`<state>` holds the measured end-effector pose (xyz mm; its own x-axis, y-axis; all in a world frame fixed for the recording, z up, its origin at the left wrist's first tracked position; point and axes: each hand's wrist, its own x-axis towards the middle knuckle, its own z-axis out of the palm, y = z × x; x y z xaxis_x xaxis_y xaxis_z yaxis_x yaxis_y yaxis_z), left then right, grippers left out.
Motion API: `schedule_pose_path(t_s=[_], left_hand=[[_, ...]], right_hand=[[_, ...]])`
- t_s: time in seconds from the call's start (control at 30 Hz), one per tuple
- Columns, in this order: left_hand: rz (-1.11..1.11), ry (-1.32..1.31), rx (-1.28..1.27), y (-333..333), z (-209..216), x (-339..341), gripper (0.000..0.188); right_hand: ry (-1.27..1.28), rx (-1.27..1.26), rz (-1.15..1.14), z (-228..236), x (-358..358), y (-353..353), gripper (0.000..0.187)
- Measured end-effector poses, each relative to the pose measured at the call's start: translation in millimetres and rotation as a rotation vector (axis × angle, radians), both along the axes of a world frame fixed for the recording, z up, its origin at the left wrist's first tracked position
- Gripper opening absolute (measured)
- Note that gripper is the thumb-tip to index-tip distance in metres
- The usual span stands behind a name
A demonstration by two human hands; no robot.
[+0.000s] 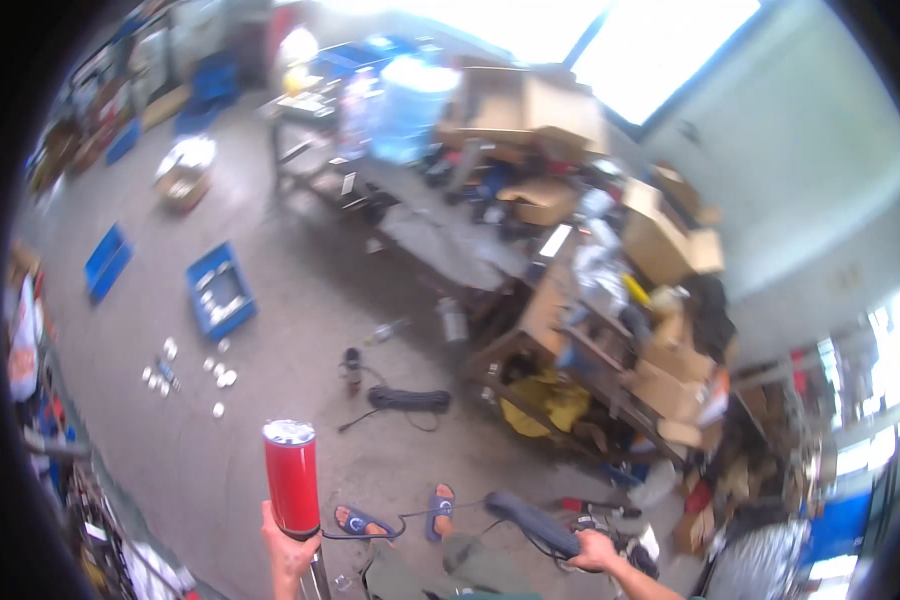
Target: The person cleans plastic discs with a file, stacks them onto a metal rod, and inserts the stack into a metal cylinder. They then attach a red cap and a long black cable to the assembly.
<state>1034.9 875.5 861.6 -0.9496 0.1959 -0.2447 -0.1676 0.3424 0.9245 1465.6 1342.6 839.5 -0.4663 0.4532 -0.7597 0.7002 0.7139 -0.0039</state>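
My left hand [288, 548] is closed round the lower end of an upright red cylindrical device [292, 485] with a silvery top. Below that hand, a metal tube [317, 578] continues downward. My right hand [598, 552] grips one end of a long bundle of dark cable [530, 522], off to the right of my feet. A thin black cord [425, 514] runs from near the base of the red device toward this bundle. Motion blurs the picture, so the device's exact kind is unclear.
Ahead on the floor lie another dark cable bundle [408, 400] and a small dark device [352, 368]. Small white pieces [220, 372] are scattered near a blue crate [222, 290]. A cluttered workbench [440, 235] and a loaded wooden table [545, 300] stand at the right.
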Motion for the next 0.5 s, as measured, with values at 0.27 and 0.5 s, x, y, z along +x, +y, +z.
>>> schedule_pose_path(t_s=[0.27, 0.5], left_hand=[[-0.337, 0.318, 0.35, 188.3, 133.9, 23.0, 0.083], [-0.446, 0.575, 0.683, 449.2, 208.7, 53.3, 0.074]], right_hand=[[0.791, 0.392, -0.646, 85.6, 149.2, 59.1, 0.052], [1.148, 0.4, -0.637, 72.4, 22.2, 275.7, 0.062]])
